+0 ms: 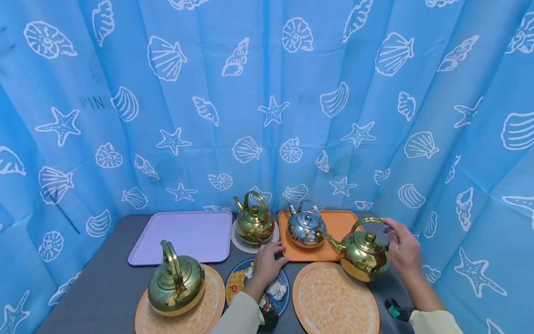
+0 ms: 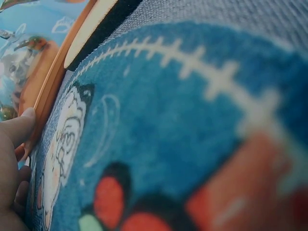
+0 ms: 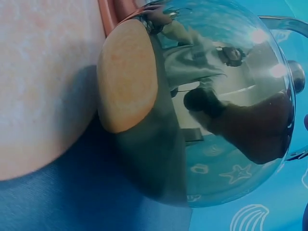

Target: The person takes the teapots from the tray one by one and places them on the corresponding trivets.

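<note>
My right hand [image 1: 403, 246] grips the arched handle of a shiny golden kettle [image 1: 365, 257]. The kettle hangs off the table near the far right of a round orange mat [image 1: 333, 297], its spout pointing left; the right wrist view shows its mirror-like body [image 3: 226, 120]. At the front left corner of an orange tray [image 1: 340, 222], my left hand [image 1: 267, 264] pinches the rim; a fingertip [image 2: 28, 118] shows against it in the left wrist view. On that tray stands a silver kettle [image 1: 306, 227]. Below my left hand lies a round blue cartoon mat [image 1: 277, 291].
A second golden kettle [image 1: 254, 222] stands on a pale round mat [image 1: 239, 245] at the back. Another [image 1: 177, 287] sits on a left orange mat [image 1: 214, 287]. Behind it lies a purple tray [image 1: 183, 234]. A blue seashell curtain [image 1: 267, 139] hangs along the table's back.
</note>
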Demonstrator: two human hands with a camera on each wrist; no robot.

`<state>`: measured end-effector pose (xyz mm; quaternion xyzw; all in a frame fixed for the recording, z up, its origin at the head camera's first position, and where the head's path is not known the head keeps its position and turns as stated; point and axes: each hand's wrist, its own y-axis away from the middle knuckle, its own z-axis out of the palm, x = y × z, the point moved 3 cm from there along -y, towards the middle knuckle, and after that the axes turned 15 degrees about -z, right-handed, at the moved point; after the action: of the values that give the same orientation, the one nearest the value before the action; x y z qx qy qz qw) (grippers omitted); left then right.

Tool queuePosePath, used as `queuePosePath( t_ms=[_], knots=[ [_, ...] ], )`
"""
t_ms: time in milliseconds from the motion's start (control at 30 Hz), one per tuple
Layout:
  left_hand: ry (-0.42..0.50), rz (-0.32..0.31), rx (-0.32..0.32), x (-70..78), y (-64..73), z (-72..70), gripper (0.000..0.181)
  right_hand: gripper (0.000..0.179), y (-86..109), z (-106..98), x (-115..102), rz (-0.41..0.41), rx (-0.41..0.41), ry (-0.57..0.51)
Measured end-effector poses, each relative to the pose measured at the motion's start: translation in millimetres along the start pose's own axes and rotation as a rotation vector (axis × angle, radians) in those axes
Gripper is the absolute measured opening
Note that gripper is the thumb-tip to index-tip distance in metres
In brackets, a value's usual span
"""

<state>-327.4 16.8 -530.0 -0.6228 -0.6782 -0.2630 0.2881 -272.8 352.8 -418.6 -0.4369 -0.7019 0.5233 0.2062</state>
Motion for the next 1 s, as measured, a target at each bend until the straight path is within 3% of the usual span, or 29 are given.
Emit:
queuePosePath(
  t_ms=[267, 533, 1000],
  knots=[
    [0.001, 0.002, 0.000, 1.1, 0.9, -1.0, 0.033, 0.035, 2.1, 4.9, -13.0, -0.136, 0.060, -0.079],
    [-0.001, -0.003, 0.000, 0.6, 1.0, -0.5, 0.032, 0.037, 3.4, 8.9, -27.4, -0.199, 0.117, -0.115],
    [-0.013, -0.001, 0.011, 0.6, 1.8, -0.6, 0.033, 0.042, 8.8, 14.0, -40.4, -0.257, 0.116, -0.227]
  ],
)
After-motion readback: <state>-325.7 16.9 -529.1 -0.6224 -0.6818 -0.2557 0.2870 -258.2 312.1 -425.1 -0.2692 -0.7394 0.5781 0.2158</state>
